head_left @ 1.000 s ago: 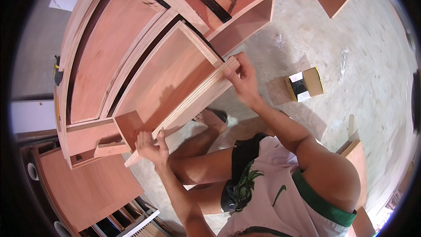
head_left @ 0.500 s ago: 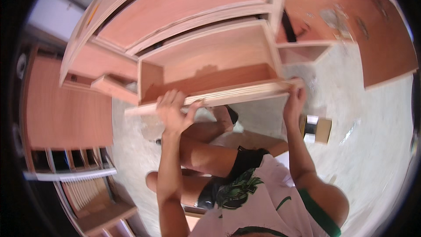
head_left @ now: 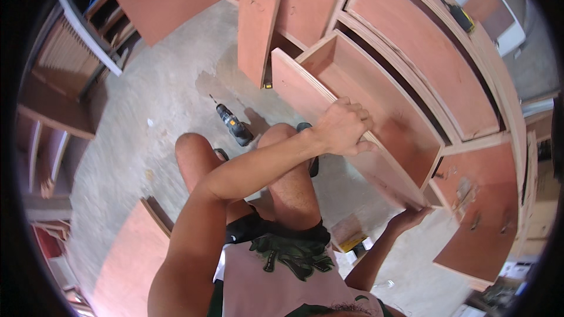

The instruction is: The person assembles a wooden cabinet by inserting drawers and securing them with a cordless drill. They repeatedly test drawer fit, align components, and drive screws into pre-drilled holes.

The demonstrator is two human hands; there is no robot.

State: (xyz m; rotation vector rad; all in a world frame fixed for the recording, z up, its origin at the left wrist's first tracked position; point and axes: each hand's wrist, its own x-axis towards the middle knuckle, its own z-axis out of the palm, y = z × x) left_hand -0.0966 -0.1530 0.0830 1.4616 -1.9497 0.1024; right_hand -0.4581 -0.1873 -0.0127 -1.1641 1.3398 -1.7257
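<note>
The fingers of my left hand (head_left: 342,127) clasp the drawer front (head_left: 385,177); my right hand (head_left: 408,219) touches its end, grip indeterminate. Orange marking (head_left: 231,122) on the drill (head_left: 236,129): illegible.

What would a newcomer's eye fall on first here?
The open drawer, right of centre: the left hand grips its front edge, the right hand is at its lower right end. Then the drill on the floor, left of the drawer, and the yellow-black tool on the cabinet, upper right.
</note>
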